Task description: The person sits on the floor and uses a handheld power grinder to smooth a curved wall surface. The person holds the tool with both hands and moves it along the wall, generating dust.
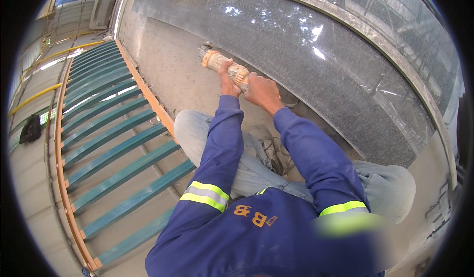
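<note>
A dusty angle grinder [216,61] with orange-and-grey housing is gripped in both my hands. My left hand [228,83] wraps round its body near the front. Farther back, the fingers of my right hand [264,93] close on the rear end of the tool. The grinder's head points away to the left, close to the edge of a dark speckled, polished stone panel [316,84]. Whether the disc touches the panel cannot be made out. Bright reflections show on the panel's surface.
To the left runs a row of teal slats [116,138] between orange rails. Beyond it are a black bag [30,128] and yellow pipes [42,96]. A pale stone band [390,49] borders the panel. My bent knees and dusty shoes [274,156] are close below the tool.
</note>
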Available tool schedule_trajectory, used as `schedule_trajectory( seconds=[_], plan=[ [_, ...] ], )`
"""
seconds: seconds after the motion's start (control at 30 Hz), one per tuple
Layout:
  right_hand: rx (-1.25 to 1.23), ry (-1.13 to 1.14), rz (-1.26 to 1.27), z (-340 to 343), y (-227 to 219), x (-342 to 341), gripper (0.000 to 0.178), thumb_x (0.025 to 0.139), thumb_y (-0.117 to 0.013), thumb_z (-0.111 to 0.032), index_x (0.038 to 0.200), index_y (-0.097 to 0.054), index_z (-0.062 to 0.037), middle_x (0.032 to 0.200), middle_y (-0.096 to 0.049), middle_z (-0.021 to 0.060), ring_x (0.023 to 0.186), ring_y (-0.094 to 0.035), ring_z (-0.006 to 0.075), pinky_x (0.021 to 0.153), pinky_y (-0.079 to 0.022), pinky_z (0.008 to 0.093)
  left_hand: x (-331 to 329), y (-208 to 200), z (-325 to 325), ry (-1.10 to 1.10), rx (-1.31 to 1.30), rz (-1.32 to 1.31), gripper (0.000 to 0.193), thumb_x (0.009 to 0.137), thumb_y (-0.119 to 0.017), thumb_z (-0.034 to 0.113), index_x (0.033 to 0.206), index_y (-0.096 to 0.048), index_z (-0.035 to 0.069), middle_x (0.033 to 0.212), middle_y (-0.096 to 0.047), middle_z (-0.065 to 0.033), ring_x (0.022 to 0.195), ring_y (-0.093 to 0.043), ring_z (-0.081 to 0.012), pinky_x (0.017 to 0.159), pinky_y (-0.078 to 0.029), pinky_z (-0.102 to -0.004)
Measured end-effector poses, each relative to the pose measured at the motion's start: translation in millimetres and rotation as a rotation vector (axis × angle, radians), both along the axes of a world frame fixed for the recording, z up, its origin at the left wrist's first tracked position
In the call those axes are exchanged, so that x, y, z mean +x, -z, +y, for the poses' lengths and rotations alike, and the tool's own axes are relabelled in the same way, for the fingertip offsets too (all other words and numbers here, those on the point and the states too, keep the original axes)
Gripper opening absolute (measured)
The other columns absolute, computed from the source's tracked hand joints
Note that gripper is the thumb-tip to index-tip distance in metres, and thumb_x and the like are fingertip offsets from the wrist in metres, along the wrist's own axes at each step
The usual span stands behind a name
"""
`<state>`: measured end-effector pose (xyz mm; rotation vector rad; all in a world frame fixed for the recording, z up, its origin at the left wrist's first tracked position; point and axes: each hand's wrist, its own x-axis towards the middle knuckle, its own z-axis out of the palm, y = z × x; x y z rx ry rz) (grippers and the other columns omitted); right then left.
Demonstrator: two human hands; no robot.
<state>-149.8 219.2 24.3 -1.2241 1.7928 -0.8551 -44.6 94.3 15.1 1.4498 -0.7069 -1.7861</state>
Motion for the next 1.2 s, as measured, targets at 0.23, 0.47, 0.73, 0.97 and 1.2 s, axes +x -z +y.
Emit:
schedule_trajectory(
  seconds=[0.23,0.47,0.73,0.97,1.2],
  plan=[
    [0.007,-0.004,-0.001,2,3,1,0.029,0.076,-0.064,-0.012,0.099,-0.059,0.0050,0.092,-0.072,0.0293,0.091,-0.072,0.0430,0.082,-0.056,0.0504,-3,0,4,-0.019,-0.008,0.015,0.034,0.080,-0.070,0.025,0.103,-0.053,0.006,0.083,-0.061,-0.0129,0.069,-0.066,-0.0303,0.064,-0.059,-0.0452],
    [0.003,0.001,0.003,1,7,2,0.030,0.076,-0.064,-0.013,0.099,-0.059,0.0052,0.093,-0.072,0.0290,0.092,-0.072,0.0429,0.082,-0.056,0.0506,-2,5,5,-0.045,-0.019,0.023,0.033,0.080,-0.070,0.023,0.102,-0.053,0.006,0.081,-0.061,-0.0119,0.066,-0.066,-0.0293,0.061,-0.058,-0.0444],
    [0.006,-0.007,0.007,-11,11,2,0.032,0.079,-0.067,-0.018,0.102,-0.062,0.0042,0.097,-0.072,0.0283,0.094,-0.072,0.0430,0.084,-0.055,0.0506,2,17,-11,-0.064,-0.034,-0.019,0.038,0.080,-0.072,0.026,0.105,-0.052,0.006,0.084,-0.061,-0.0129,0.068,-0.065,-0.0306,0.064,-0.059,-0.0460],
    [-0.010,-0.028,0.049,-32,6,7,0.043,0.076,-0.072,-0.025,0.105,-0.064,0.0056,0.099,-0.073,0.0275,0.095,-0.072,0.0420,0.085,-0.055,0.0494,16,28,-40,-0.104,-0.021,0.036,0.034,0.078,-0.074,0.019,0.103,-0.054,0.008,0.082,-0.058,-0.0065,0.065,-0.064,-0.0262,0.059,-0.059,-0.0449],
    [-0.026,-0.029,0.056,-44,12,9,0.041,0.076,-0.072,-0.023,0.104,-0.063,0.0056,0.096,-0.073,0.0270,0.092,-0.073,0.0406,0.082,-0.056,0.0486,10,27,-42,-0.143,-0.064,0.008,0.037,0.078,-0.074,0.022,0.106,-0.053,0.008,0.082,-0.059,-0.0079,0.064,-0.064,-0.0258,0.060,-0.059,-0.0430]
  ],
)
